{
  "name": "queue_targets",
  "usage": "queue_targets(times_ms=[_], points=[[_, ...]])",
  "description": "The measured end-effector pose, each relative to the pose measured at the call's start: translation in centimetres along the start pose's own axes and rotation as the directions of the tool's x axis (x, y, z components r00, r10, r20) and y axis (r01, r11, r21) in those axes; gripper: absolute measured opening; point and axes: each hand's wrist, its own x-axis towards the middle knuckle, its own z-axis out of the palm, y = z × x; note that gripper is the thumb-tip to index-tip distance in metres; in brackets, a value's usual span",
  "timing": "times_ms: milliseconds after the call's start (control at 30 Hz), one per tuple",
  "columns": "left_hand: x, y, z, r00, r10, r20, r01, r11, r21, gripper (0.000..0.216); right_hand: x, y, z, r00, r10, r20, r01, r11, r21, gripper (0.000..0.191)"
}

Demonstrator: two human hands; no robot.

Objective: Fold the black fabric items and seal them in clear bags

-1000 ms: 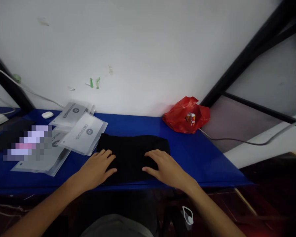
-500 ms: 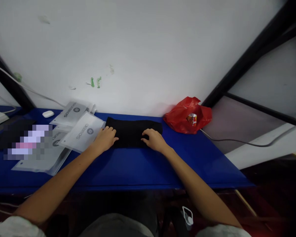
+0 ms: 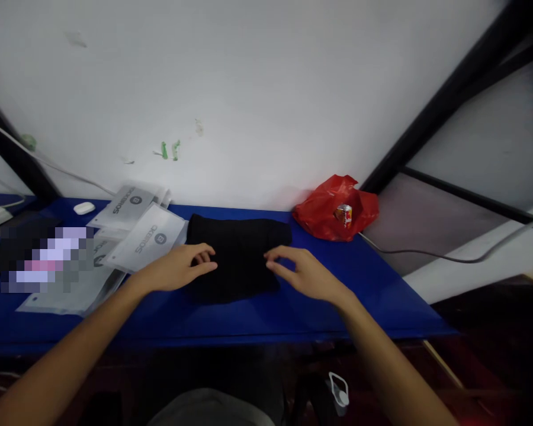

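Black folded cloth (image 3: 240, 251), one piece: we find it lying flat on the blue desk (image 3: 337, 310), near the middle, between a person's two bare hands, its front edge set back from the desk's front edge. Left hand (image 3: 180, 269): over the cloth's left side, fingers curled, thumb held apart from them, a clear gap showing between; we cannot tell whether it presses on the fabric. Right hand (image 3: 308, 272): at the cloth's right side, thumb and fingertips drawn close to a narrow gap; we cannot tell whether fabric is pinched there. Printed translucent pouches (image 3: 153, 236), several: we note them overlapping to the left of the cloth, the uppermost just beside its left edge. Small white case (image 3: 84, 208), one: behind the pouches, at the left. Dark flat item (image 3: 39, 220), one: at the far left, partly masked by coloured squares, so we cannot identify it. Red plastic bag (image 3: 322, 207), one, crumpled: at the back right near the wall (image 3: 266, 106), with a shiny wrapper (image 3: 344, 216) showing at its front. Grey cable (image 3: 448, 257), one: we trace it from beside the bag out to the right.
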Motion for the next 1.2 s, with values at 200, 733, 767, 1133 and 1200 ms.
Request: queue_targets(times_ms=[200,733,767,1133,1200], points=[[4.8,-3.0,4.5,0.992,-0.069,-0.105,0.103,0.929,0.355,0.072,3.9,6.3,4.2,0.988,0.106,-0.112,-0.137,0.937,-0.322,0.041],[4.8,-6.0,5.7,0.983,-0.044,-0.176,0.106,0.924,0.366,0.074,3.3,9.1,5.8,0.975,0.208,-0.084,-0.223,0.939,-0.262,0.05],[4.8,-6.1,5.7,0.984,-0.045,-0.175,0.108,0.923,0.368,0.074,3.3,9.2,5.9,0.974,0.208,-0.086,-0.223,0.941,-0.255,0.05],[4.9,-5.9,5.7,0.982,-0.043,-0.183,0.108,0.924,0.365,0.072,3.2,10.0,6.1,0.976,0.186,-0.117,-0.207,0.957,-0.202,0.051],[4.9,-5.9,5.6,0.983,-0.047,-0.177,0.108,0.927,0.359,0.071,3.2,10.0,6.0,0.975,0.191,-0.116,-0.21,0.959,-0.188,0.051]])
